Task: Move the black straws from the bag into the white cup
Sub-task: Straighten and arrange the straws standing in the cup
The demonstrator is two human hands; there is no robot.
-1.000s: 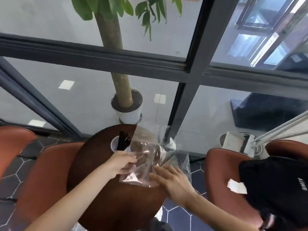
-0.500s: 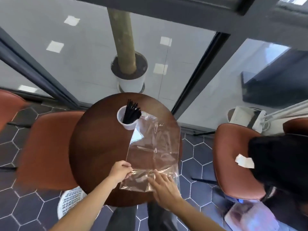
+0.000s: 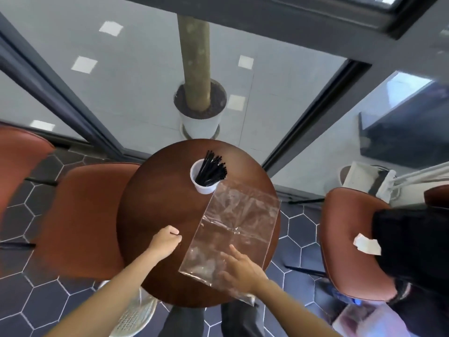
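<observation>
Head view: right fingers (image 3: 232, 251) flat on bag (image 3: 239, 224)

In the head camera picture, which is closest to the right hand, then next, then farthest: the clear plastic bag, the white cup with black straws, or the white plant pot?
1. Clear plastic bag: under the right hand, touching.
2. White cup holding black straws: farther back on the round brown table.
3. White plant pot: on the floor past the table.

Scene is lit brightly by daylight through the big dark-framed glass panes (image 3: 303, 98) at top. Glare patches are seen on the clear crumpled plastic bag (image 3: 233, 229) and glossy round brown wooden table (image 3: 155, 207). Strong wide-angle bending is noted at edges; orange padded chairs (image 3: 80, 215) and right hand (image 3: 239, 269) are motion-blurred, esp. at corners.
</observation>
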